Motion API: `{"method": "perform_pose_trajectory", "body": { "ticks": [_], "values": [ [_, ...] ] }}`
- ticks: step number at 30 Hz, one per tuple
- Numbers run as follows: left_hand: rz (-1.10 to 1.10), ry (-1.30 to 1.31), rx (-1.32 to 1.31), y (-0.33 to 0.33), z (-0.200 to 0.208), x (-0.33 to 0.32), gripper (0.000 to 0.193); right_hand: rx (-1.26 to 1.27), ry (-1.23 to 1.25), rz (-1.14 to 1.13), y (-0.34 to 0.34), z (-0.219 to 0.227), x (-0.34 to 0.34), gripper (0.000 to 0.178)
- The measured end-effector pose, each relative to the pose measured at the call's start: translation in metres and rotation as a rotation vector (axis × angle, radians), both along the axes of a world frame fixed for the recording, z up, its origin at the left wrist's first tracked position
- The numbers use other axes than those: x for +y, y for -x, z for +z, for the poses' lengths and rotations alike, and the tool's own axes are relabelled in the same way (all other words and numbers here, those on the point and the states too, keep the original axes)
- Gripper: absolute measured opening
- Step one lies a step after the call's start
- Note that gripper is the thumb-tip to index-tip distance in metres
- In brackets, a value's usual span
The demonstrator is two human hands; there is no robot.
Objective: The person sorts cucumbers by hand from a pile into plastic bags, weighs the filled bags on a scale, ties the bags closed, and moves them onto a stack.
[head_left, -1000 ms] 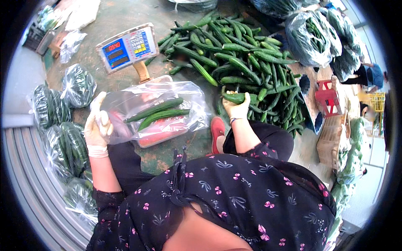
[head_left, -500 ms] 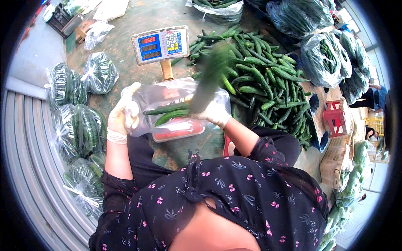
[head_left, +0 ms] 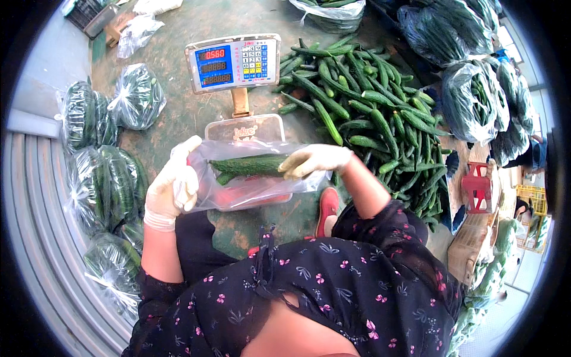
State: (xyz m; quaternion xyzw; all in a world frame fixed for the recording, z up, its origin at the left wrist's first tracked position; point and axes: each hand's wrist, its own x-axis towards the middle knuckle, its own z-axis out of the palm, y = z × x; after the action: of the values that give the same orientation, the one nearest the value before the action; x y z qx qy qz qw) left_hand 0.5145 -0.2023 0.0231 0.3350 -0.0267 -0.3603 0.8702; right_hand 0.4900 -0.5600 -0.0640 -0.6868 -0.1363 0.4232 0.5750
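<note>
My gloved left hand [head_left: 171,187] is closed on the left end of a clear plastic bag [head_left: 309,178], stretched sideways in front of me. Cucumbers [head_left: 247,166] lie inside it, side by side; I cannot tell how many. My gloved right hand [head_left: 314,162] has its fingers curled over the right end of the top cucumber at the bag's right part. Beneath the bag is the platform of a digital scale [head_left: 273,125], partly covered. Its display head [head_left: 232,63] stands on a post beyond, with red digits lit. A large heap of loose cucumbers [head_left: 380,119] lies to the right.
Tied clear bags of cucumbers [head_left: 140,98] line the left side by a ribbed metal shutter [head_left: 41,238]. Big filled bags [head_left: 473,101] stand at the far right, near a red stool [head_left: 476,184] and a crate [head_left: 470,244]. An open bag [head_left: 330,18] is at the back.
The blurred cucumber my right hand held upright over the bag now lies inside it. My right hand has moved slightly right, and the scale's lit reading has changed.
</note>
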Motion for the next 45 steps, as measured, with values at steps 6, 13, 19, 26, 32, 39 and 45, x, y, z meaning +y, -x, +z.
{"method": "perform_pose_trajectory", "body": {
  "ticks": [6, 13, 19, 26, 32, 39, 45],
  "values": [
    [-0.012, 0.008, 0.016, -0.007, 0.003, -0.02, 0.087, -0.391, 0.872, -0.678, -0.07, -0.078, -0.11, 0.063],
    [0.055, -0.038, 0.085, -0.014, 0.003, -0.022, 0.095, -0.522, 1.803, -0.4, -0.096, -0.136, -0.075, 0.093],
    [0.1, -0.152, -0.026, -0.015, 0.0, -0.026, 0.094, -0.418, 1.593, -0.413, -0.091, -0.108, -0.096, 0.047],
    [-0.008, 0.025, -0.039, -0.011, -0.002, -0.02, 0.091, -0.205, 0.323, -0.892, -0.051, -0.025, -0.13, 0.038],
    [-0.019, 0.176, 0.045, -0.007, -0.011, -0.015, 0.077, -0.433, -0.364, -0.956, -0.019, 0.057, 0.026, 0.071],
    [0.001, 0.235, 0.015, -0.016, -0.001, -0.002, 0.089, -0.775, 0.592, -0.23, 0.047, -0.056, 0.071, 0.07],
    [-0.018, 0.228, 0.004, -0.003, -0.007, -0.005, 0.092, -0.02, 0.418, 0.292, 0.017, -0.012, 0.026, 0.05]
  ]
}}
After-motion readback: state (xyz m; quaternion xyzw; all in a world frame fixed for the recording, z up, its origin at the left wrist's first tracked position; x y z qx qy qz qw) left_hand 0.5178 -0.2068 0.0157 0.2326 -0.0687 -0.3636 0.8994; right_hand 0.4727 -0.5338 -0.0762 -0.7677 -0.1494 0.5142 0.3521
